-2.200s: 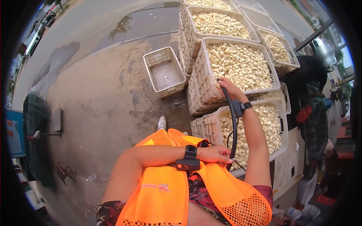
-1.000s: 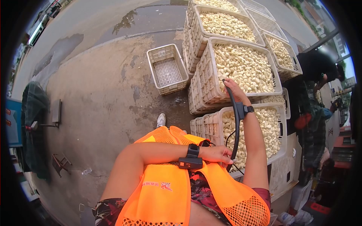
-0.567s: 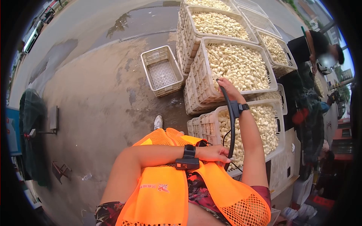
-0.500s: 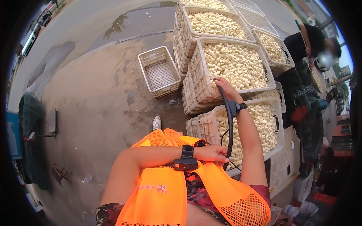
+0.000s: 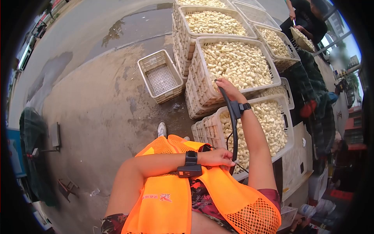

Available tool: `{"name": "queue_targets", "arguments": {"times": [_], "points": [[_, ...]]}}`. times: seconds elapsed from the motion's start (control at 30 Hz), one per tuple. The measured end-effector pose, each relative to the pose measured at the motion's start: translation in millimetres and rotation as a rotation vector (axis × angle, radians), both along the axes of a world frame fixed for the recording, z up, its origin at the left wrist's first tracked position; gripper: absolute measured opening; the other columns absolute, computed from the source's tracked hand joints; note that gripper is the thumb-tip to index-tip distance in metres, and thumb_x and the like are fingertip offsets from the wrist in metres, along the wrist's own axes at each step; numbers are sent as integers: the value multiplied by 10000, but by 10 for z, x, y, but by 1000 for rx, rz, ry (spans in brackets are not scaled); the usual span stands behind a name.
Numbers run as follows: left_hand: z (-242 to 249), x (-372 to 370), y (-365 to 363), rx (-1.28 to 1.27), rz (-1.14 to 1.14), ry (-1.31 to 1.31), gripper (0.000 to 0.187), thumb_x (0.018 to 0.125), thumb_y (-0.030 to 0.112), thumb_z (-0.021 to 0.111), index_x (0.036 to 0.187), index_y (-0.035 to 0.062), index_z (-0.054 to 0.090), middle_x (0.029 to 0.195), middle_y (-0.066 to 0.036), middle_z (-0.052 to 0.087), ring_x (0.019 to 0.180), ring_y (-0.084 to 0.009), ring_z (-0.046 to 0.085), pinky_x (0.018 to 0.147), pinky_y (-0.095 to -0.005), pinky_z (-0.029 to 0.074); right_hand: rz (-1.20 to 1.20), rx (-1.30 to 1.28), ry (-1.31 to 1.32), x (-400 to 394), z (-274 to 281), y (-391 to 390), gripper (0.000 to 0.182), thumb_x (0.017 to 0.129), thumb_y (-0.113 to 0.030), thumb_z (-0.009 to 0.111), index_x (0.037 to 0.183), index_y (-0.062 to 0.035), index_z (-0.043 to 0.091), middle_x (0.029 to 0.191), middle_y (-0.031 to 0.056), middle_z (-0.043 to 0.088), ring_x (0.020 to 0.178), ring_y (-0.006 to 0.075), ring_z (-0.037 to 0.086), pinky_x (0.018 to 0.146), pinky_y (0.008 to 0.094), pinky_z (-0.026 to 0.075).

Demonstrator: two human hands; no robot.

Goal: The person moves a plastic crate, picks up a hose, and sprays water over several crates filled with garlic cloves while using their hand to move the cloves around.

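A black curved strip (image 5: 234,130) with a thin black cable runs upright between my two hands. My right hand (image 5: 229,89) is closed around its upper end, in front of a white crate (image 5: 198,84) full of peeled garlic cloves (image 5: 237,64). Lower down, the fingers of my left hand (image 5: 216,157) pinch the bottom part of the strip near the cable. Both wrists carry black devices on bands. Behind the strip is a nearer crate (image 5: 204,128), also filled with garlic cloves.
Stacked garlic crates (image 5: 183,35) continue toward the back. An empty white crate (image 5: 171,91) stands on the wet concrete to their left. At the upper right a person (image 5: 306,19) holds a scoop-like tool with cloves. A folding stool (image 5: 67,188) lies at lower left.
The view has shifted slightly, and the crates sit a little further left. The person at upper right has moved up, with the loaded tool raised. My hands keep their hold on the strip.
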State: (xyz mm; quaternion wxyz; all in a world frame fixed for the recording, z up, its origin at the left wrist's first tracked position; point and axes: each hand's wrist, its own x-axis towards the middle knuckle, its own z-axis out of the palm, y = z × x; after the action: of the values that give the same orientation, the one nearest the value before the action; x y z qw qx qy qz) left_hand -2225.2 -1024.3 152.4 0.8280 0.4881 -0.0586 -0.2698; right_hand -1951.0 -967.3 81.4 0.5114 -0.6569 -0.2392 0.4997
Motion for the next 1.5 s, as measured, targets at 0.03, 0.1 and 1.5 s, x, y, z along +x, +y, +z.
{"name": "queue_targets", "arguments": {"times": [0.03, 0.1, 1.5], "points": [[-15, -5, -2, -3, 2, 11, 252, 902, 240, 583, 986, 4, 611, 817, -14, 619, 793, -70, 566, 704, -232, 459, 3, -16, 3, 1, -10, 5, 311, 881, -295, 586, 1087, -68, 534, 730, -52, 481, 609, 39, 422, 495, 200, 329], [-40, -26, -9, -8, 9, 27, 251, 903, 241, 581, 976, 3, 611, 816, -13, 618, 796, -68, 564, 706, -231, 457, 13, -3, 6, 10, -19, 9, 329, 889, -280, 575, 1105, -39, 516, 760, -39, 490, 637, 45, 447, 541, 194, 359], [72, -1, 80, -11, -8, 35, 260, 906, 253, 586, 843, 1, 579, 828, -54, 643, 751, -102, 615, 666, -235, 487, 61, -51, -3, 49, -44, 57, 356, 898, -277, 574, 1127, -18, 492, 739, -27, 505, 619, 50, 486, 547, 189, 402]]}}
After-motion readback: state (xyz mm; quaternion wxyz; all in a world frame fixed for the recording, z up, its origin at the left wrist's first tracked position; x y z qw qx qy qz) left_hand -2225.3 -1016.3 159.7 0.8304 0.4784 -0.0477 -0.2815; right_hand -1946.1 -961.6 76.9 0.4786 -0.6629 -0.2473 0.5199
